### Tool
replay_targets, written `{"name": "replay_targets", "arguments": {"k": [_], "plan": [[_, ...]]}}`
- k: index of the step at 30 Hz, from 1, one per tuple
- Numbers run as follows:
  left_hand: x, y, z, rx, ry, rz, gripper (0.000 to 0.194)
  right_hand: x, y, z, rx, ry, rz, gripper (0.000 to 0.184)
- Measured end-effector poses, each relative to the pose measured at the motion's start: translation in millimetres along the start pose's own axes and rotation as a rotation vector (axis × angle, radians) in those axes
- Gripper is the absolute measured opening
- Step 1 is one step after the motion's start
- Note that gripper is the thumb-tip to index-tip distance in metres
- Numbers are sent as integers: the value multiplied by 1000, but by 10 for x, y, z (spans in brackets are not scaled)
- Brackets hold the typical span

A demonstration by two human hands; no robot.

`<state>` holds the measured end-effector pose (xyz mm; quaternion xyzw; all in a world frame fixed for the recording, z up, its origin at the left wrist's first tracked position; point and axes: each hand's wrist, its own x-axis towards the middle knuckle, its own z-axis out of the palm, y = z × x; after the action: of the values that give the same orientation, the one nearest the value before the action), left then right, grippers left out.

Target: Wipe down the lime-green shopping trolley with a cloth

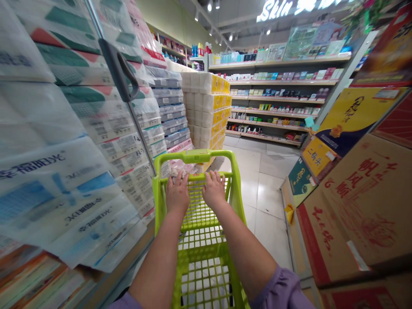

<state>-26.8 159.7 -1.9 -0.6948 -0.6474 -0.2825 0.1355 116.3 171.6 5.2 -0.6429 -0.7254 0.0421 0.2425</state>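
A lime-green plastic shopping basket (236, 193) with a grid floor and walls stands in front of me, floor tiles showing through its openings. On the left part of its crossbar, my left hand (178, 194) has its fingers curled over the bar. My right hand (214, 189) grips the same bar a little to the right, fingers likewise bent over it. Both palms face down, and the fingertips' far side is hidden. A metal rod with a dark grey loop handle (119, 71) slants up and left from the basket's upper left corner.
Wrapped tissue packs (64, 171) are piled high close on the left. Farther on stands a stack of paper rolls (206, 103). Cardboard boxes (360, 206) rise on the right. Shelves (273, 101) of small goods line the back, beyond a tiled floor (267, 180).
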Motion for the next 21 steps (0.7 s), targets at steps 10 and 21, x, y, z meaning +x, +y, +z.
{"name": "replay_targets", "arguments": {"k": [10,21], "plan": [[-6,-107,-294,26,180,-278,48,-6,-1,5,-2,-16,-15,58],[4,-174,-325,161,-8,-341,49,4,-12,37,-17,-14,-38,64]]}}
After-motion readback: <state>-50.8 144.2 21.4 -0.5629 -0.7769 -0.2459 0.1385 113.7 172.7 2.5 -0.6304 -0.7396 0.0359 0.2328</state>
